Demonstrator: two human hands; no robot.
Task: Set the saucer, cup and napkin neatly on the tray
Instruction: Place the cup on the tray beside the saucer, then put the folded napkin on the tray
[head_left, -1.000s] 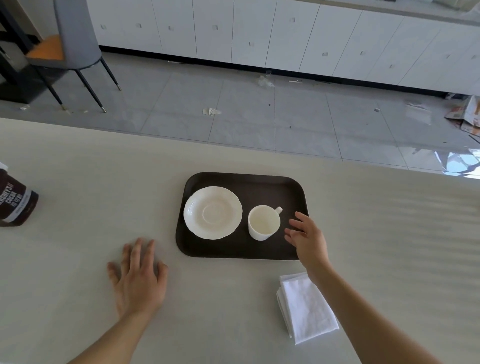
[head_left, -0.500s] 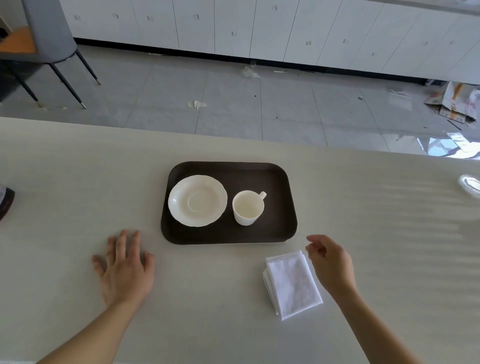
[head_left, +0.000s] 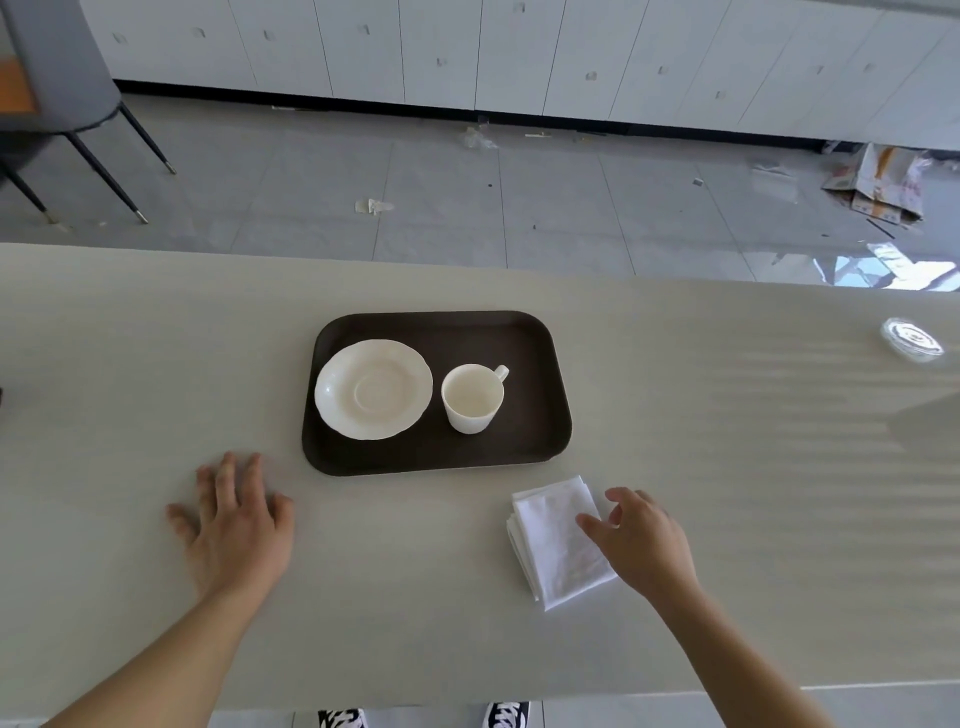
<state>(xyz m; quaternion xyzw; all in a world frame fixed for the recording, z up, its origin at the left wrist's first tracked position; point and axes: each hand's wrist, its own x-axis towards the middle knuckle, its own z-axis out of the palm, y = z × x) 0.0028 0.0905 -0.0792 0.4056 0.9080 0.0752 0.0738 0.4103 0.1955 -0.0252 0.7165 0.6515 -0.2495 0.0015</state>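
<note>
Over at the lower left of the frame, the left hand (head_left: 236, 525) lies flat on the desk (head_left: 727, 467). Its fingers (head_left: 228, 475) are spread apart and hold nothing. It is probably just resting there, out of the way.

Next, in the middle of the frame, sits one dark brown tray (head_left: 540, 415). On the left part of the tray is one white saucer (head_left: 373, 387) with a wavy edge. Just beside it, to the right, stands one white cup (head_left: 471, 399). The cup is upright and looks empty, and its handle points to the upper right. The cup is on the tray, not on the saucer. They look like they were put there so the set stays together.

Lower and to the right, one folded white napkin (head_left: 558, 540) lies on the desk, near the tray but not on it. The right hand (head_left: 641, 545) is at the napkin's right edge. Its fingers (head_left: 592, 525) are apart, with the tips over the cloth, but not yet closed on it. I think the hand is about to pick the napkin up, since it is the last thing left off the tray.

At the far right lies one small clear lid (head_left: 912, 340).
</note>
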